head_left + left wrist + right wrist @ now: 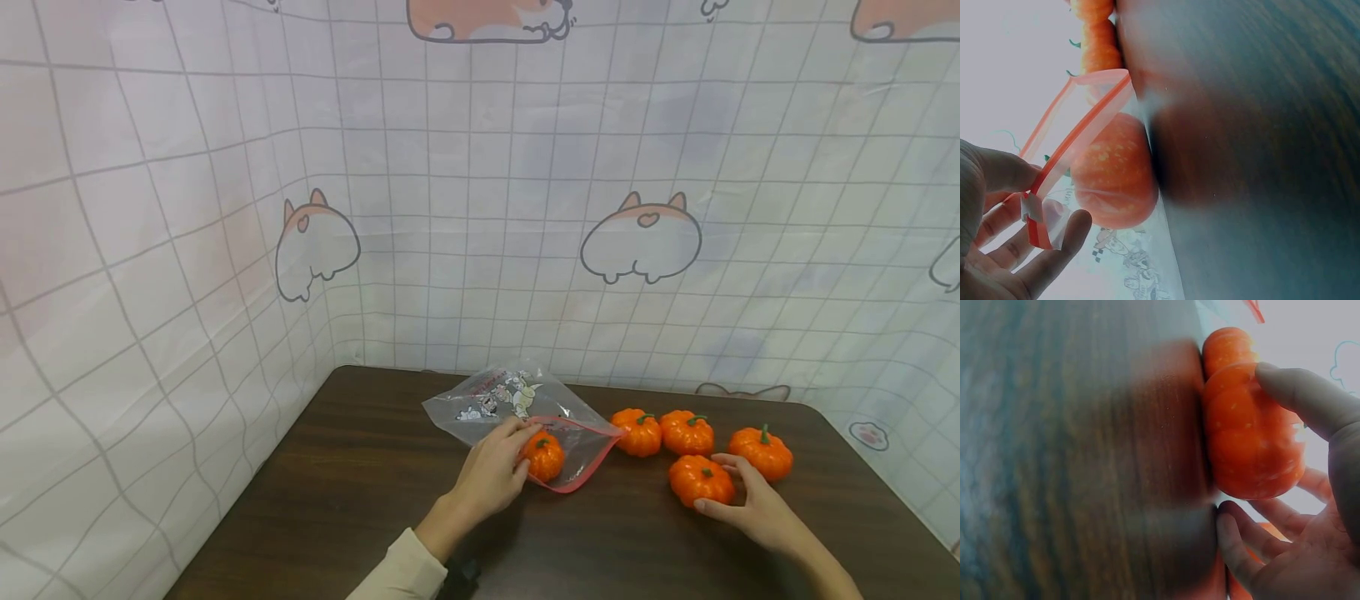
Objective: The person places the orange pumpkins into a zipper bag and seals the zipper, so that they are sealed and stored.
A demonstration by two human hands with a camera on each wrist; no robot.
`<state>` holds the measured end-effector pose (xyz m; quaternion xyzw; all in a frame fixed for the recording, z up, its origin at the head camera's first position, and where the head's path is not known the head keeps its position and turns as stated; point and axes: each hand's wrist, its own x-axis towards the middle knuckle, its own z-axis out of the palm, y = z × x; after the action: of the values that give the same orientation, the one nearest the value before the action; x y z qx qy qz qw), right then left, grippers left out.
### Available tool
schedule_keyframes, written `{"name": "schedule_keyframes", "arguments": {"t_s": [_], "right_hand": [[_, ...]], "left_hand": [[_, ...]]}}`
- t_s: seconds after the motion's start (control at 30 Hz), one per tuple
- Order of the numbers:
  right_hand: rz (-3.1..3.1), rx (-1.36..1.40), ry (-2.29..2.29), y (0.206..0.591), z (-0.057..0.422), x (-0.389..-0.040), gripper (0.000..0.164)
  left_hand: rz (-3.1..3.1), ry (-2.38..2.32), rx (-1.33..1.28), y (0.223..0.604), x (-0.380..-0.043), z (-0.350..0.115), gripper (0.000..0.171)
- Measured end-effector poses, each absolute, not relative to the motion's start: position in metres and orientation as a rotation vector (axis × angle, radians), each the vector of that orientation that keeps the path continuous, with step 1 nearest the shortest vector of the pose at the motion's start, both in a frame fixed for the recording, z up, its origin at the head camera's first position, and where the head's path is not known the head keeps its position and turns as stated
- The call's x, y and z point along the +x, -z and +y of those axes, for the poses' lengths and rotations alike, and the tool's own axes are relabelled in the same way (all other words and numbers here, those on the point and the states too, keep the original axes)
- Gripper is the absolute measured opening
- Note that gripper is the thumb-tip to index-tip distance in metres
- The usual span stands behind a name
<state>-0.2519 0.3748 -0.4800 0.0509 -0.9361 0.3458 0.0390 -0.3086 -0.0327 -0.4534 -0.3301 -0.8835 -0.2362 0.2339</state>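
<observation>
My left hand (491, 467) holds the open mouth of a clear zip bag (585, 454) with a red zip strip and cartoon print. In the left wrist view, the thumb presses the strip near its white slider (1032, 207), with the fingers spread behind. Inside the bag sits a small orange pumpkin (544, 457), showing through the plastic. On the right, my right hand (761, 504) grips another orange pumpkin (701, 481) on the table, thumb on the near side and fingers around the far side. In the right wrist view that pumpkin (1254, 437) lies between thumb and fingers.
Two more pumpkins, one (637, 432) beside the bag's corner and one (687, 432) next to it, stand behind the gripped one. Another pumpkin (761, 452) is at the right, close to my right fingers. The dark wooden table (315, 492) meets a grid-patterned curtain (465, 208) at its back.
</observation>
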Motion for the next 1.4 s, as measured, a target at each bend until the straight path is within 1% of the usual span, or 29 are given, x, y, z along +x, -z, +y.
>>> {"name": "schedule_keyframes", "arguments": {"t_s": [0.4,0.67,0.93,1.2,1.4], "right_hand": [[-2.828,0.158,-1.048,0.473,0.37,-0.25,0.081],[-2.83,0.185,-1.067,0.449,0.36,-0.254,0.084],[-2.778,0.292,-1.16,0.423,0.338,-0.26,0.082],[-2.775,0.287,-1.182,0.41,0.319,-0.267,0.085],[-2.759,0.308,-1.205,0.403,0.307,-0.271,0.084]], "left_hand": [[-2.406,0.641,-0.913,0.452,-0.309,-0.033,0.051],[-2.421,0.652,-0.904,0.448,-0.309,-0.034,0.05],[-2.44,0.671,-0.903,0.448,-0.307,-0.035,0.05],[-2.437,0.665,-0.903,0.449,-0.306,-0.035,0.051],[-2.426,0.669,-0.898,0.448,-0.306,-0.035,0.05]]}}
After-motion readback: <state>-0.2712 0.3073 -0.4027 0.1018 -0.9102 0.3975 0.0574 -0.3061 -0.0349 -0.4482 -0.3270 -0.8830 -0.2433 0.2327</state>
